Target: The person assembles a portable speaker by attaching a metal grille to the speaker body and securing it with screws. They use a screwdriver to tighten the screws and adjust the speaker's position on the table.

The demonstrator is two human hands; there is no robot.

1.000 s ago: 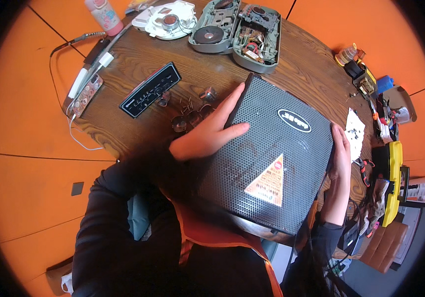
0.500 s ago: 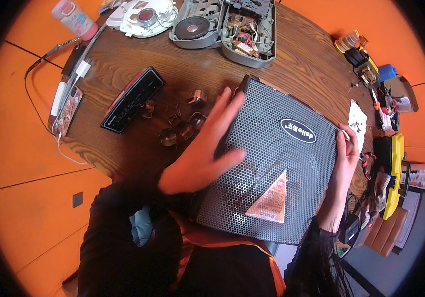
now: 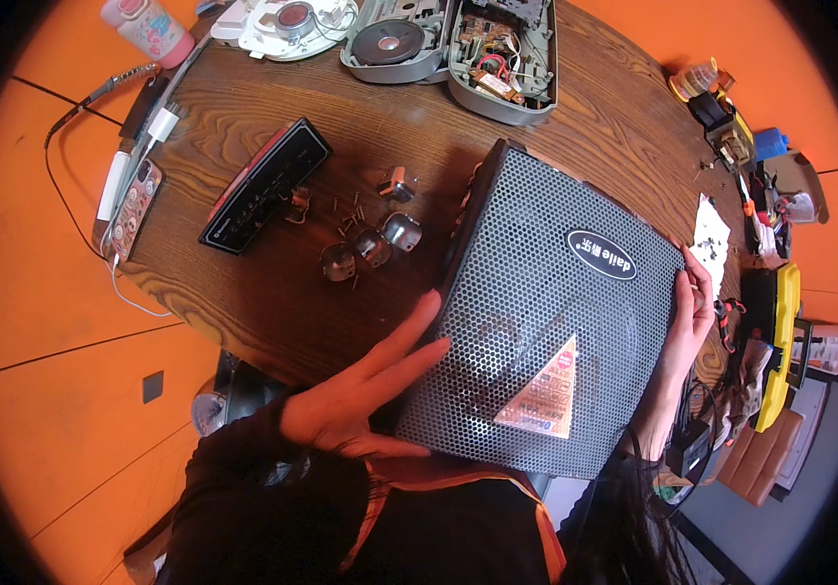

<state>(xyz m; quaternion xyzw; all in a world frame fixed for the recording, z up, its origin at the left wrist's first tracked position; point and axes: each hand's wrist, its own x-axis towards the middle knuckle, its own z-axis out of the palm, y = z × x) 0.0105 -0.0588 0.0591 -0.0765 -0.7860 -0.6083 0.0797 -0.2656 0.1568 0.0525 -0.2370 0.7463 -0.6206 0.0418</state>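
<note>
A black speaker box (image 3: 536, 263) with a perforated metal grille, an oval badge and a triangular sticker leans tilted in front of me. My left hand (image 3: 365, 390) lies against its near left edge, fingers spread. On the opposite edge, my right hand (image 3: 694, 307) grips the box, its fingers curled at the rim and partly hidden. Left of the box are several shiny metal corner caps (image 3: 372, 246) and loose screws (image 3: 350, 216). Beyond them, a black control panel (image 3: 265, 187) stands on its edge with a small wired part beside it.
At the far side lies an opened grey player case (image 3: 499, 109) with bare circuitry and a speaker cone (image 3: 387, 44). A phone (image 3: 136, 210) and a pink bottle (image 3: 151, 31) sit at left. Tools and a yellow-black toolbox (image 3: 780, 346) line the right, near a white paper (image 3: 710, 239).
My left hand has come down off the grille to the box's near left edge, uncovering more of the corner caps. The right hand keeps its grip.
</note>
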